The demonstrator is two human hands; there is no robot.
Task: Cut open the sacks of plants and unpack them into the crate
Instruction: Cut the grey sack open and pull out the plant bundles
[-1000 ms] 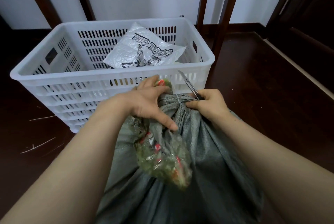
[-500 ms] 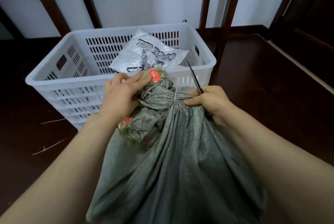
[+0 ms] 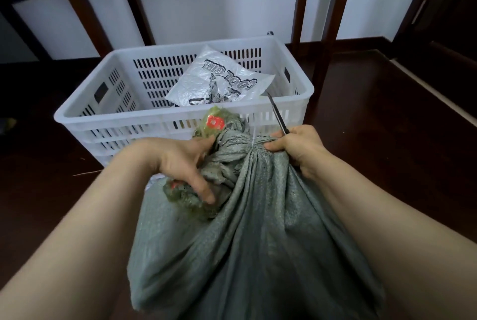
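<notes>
1. The grey-green sack (image 3: 258,237) fills the lower centre of the frame and stands on the dark floor (image 3: 392,144), its neck bunched and tied with pale string.
2. The white slotted crate (image 3: 144,118) stands just behind it, mid-frame.
3. A printed plastic bag (image 3: 219,82) lies inside the crate, toward its right.
4. The left hand (image 3: 180,162) curls round a clear packet of plants (image 3: 187,198) at the sack's bunched top.
5. The right hand (image 3: 296,146) pinches the tied neck, fingers curled.
6. A slim cutting tool (image 3: 277,115) rises from that fist, crossing the crate's front rim.
</notes>
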